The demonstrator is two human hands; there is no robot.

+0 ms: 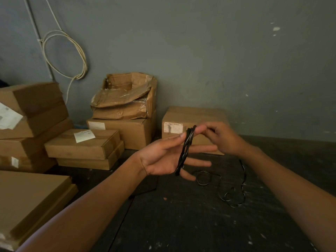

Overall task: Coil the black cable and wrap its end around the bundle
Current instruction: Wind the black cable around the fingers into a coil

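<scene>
A black cable is wound in several loops around the spread fingers of my left hand (163, 159), forming a narrow coil (185, 150) that runs from my thumb down past my little finger. My right hand (218, 137) pinches the cable at the top of the coil, right by my left thumb tip. The rest of the cable (234, 195) trails from under my right hand down to the dark floor, where it lies in loose curls. The cable's far end is hard to make out.
Cardboard boxes stand stacked along the grey wall: a pile at the left (32, 120), flat boxes (81, 144), a torn box (125, 99) and a single box (192, 122) behind my hands. A white cable loop (65, 53) hangs on the wall. Flat cartons (32, 200) lie at the lower left.
</scene>
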